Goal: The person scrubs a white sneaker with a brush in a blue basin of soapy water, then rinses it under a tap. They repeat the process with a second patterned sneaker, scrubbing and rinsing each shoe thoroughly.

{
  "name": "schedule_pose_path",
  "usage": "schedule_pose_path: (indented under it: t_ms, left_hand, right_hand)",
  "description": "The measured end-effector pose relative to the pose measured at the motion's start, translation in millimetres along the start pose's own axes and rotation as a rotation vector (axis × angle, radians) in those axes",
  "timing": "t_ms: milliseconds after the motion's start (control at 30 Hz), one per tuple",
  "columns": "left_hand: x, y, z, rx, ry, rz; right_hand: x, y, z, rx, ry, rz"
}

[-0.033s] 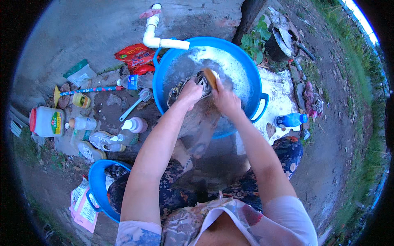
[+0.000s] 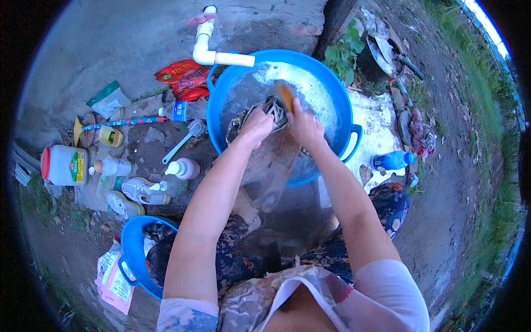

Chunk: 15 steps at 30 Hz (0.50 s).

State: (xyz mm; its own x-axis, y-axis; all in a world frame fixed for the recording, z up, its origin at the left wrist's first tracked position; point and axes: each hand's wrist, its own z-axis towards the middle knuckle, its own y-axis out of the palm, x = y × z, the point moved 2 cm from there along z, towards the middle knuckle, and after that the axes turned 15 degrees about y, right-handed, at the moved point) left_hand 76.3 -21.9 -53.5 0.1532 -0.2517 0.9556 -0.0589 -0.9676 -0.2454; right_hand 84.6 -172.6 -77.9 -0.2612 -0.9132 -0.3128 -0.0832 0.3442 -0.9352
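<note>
1. Dark shoe (image 2: 264, 113): lies at the centre of the basin, propped on its near rim at about 6 o'clock of the bowl, where both hands can bear on it over the water.
2. Left hand (image 2: 255, 123): fingers closed together on the shoe's near side, pinning it, seemingly so that it does not slide under the scrubbing.
3. Right hand (image 2: 304, 124): grip clamped on a brown brush (image 2: 285, 95), whose head points to 12 o'clock and rests on the shoe's upper part.
4. Blue basin (image 2: 332, 83): one large round tub of soapy water, with a handle at 3 o'clock. It stands under the spout, probably for easy filling.
5. White pipe (image 2: 210, 52): one elbow pipe with a pink tap handle on top, at 11 o'clock of the basin, its outlet reaching over the rim.
6. Ground at 9 o'clock of the basin, within the left arm's reach: one red packet (image 2: 185, 77), one long-handled brush (image 2: 180, 145), one pump bottle (image 2: 182, 167), one pair of light shoes (image 2: 138, 193) lying side by side, and one large white jar (image 2: 63, 165) with a red lid.
7. Small blue bucket (image 2: 133, 249): one, at 7 o'clock, beside the person's left knee; its contents cannot be made out.
8. Blue bottle (image 2: 392, 160): one, lying on its side at 4 o'clock of the basin, on a pale slab.
</note>
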Motion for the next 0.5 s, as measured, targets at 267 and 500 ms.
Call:
schedule_pose_path:
  t_ms: [267, 500]
  left_hand:
    - [-23.1, -14.1, 12.6, 0.069, -0.259, -0.75]
    - [11.7, 12.5, -7.1, 0.001, -0.003, 0.169]
  right_hand:
    - [-18.9, -23.2, -64.0, -0.183, -0.009, -0.088]
    - [-1.6, 11.2, 28.4, -0.002, 0.173, 0.033]
